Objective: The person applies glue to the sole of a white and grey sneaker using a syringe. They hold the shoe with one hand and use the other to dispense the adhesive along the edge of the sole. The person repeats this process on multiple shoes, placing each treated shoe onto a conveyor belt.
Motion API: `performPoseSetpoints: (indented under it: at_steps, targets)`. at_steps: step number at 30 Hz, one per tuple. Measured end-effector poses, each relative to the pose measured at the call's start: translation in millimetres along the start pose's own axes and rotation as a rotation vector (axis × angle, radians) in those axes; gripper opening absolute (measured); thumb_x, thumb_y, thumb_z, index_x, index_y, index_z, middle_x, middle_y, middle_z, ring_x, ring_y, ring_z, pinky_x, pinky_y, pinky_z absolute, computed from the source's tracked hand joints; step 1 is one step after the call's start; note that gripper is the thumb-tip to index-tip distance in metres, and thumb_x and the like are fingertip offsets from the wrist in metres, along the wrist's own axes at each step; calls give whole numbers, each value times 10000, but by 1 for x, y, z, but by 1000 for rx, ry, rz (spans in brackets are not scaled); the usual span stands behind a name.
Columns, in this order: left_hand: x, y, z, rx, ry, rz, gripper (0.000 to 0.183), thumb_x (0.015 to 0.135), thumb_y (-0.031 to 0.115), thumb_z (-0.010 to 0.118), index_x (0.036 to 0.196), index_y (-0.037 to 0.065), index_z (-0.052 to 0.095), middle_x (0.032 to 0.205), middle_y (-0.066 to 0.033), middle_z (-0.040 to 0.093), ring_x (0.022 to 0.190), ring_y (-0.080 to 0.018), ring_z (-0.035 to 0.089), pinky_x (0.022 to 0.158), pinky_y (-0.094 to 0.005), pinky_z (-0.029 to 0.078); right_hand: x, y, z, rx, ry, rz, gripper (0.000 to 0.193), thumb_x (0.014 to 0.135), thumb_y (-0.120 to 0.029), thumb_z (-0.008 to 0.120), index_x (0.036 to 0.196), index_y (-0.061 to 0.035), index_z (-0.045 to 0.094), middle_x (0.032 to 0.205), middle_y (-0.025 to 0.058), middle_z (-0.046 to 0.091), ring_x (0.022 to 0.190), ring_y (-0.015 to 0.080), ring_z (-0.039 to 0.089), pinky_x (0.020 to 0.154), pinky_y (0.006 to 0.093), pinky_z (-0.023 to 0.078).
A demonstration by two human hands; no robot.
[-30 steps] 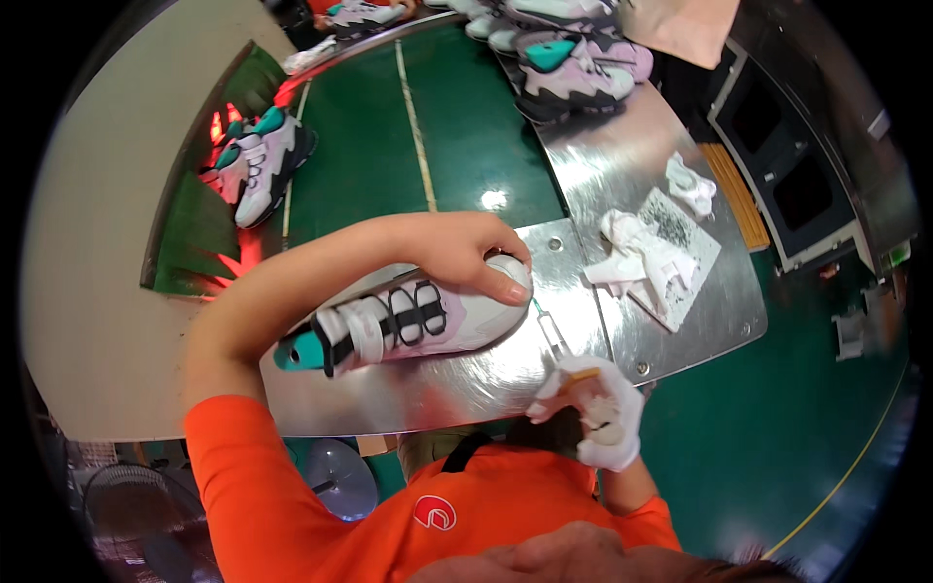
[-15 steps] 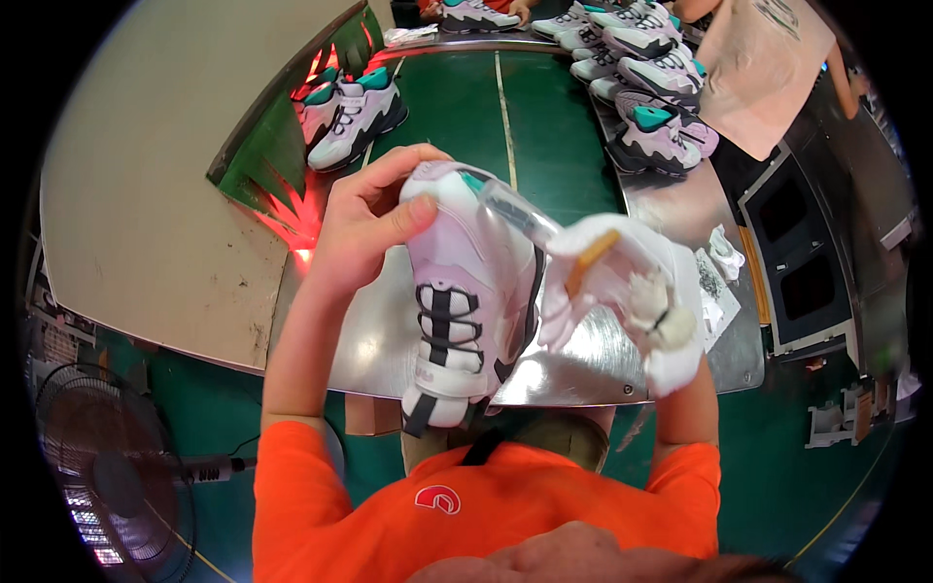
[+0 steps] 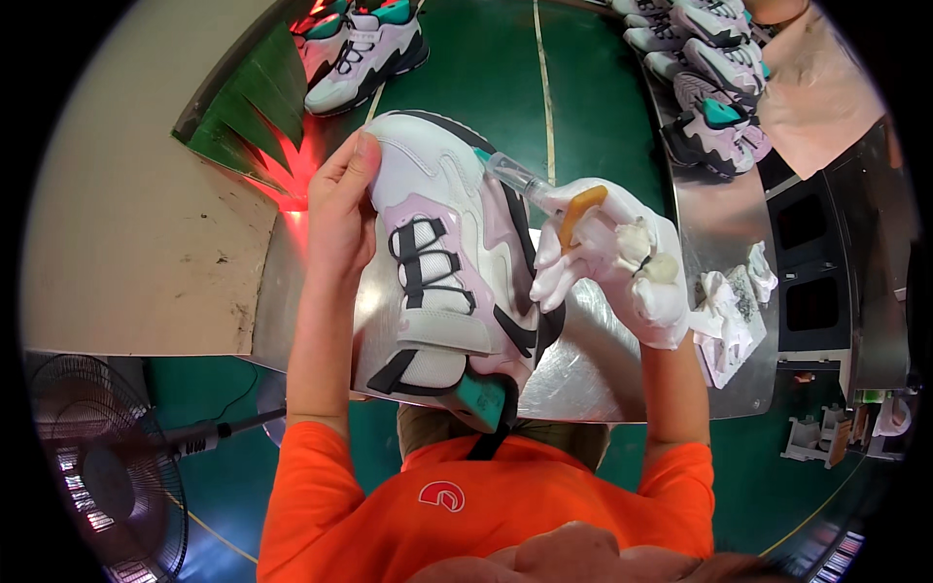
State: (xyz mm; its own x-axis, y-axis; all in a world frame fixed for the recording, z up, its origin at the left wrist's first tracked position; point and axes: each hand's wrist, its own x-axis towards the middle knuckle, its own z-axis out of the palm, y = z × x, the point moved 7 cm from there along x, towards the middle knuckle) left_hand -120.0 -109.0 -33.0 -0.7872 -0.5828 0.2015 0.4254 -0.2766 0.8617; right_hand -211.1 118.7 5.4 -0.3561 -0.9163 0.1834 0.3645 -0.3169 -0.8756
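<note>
My bare left hand (image 3: 345,199) is closed on the toe of a white and lilac sneaker (image 3: 428,185), which has black elastic laces, a strap and a black sole. The shoe is tilted, its toe pointing away from me and its teal-lined heel near my body. In a white glove, my right hand (image 3: 612,257) grips a clear syringe (image 3: 515,175). The green tip (image 3: 481,155) of the syringe meets the shoe's side near the sole edge. A curved yellow-brown piece (image 3: 581,216) and a small white cloth bundle (image 3: 641,253) with a dark tie also sit in that hand.
A green belt (image 3: 486,78) runs ahead, with a sneaker (image 3: 364,58) at its left by a slit green curtain (image 3: 243,126) glowing red. Several shoes (image 3: 714,58) are piled at right. Crumpled white wipes (image 3: 724,316) lie on the metal table (image 3: 593,379). A fan (image 3: 112,476) stands lower left.
The sneaker has rolled, showing more of its side and sole edge. The syringe tip has stayed near the forefoot as both hands shifted. The whole view has tilted nearer.
</note>
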Motion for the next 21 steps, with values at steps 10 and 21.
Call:
performPoseSetpoints:
  at_steps: [10, 21]
  targets:
    - [2, -27, -39, 1, 207, -151, 429, 1012, 319, 540, 1180, -70, 606, 1089, -121, 676, 975, -173, 656, 844, -280, 529, -12, 30, -26, 19, 94, 138, 648, 713, -176, 608, 1287, 103, 497, 972, 218, 644, 804, 280, 696, 694, 338, 586]
    - [1, -29, -45, 17, 286, -159, 475, 994, 339, 575, 1207, -85, 596, 1135, -129, 664, 1029, -180, 633, 892, -285, 501, -34, 32, -32, -13, 139, 225, 988, 642, -486, 846, 1295, 149, 461, 961, 262, 634, 800, 340, 705, 668, 379, 598]
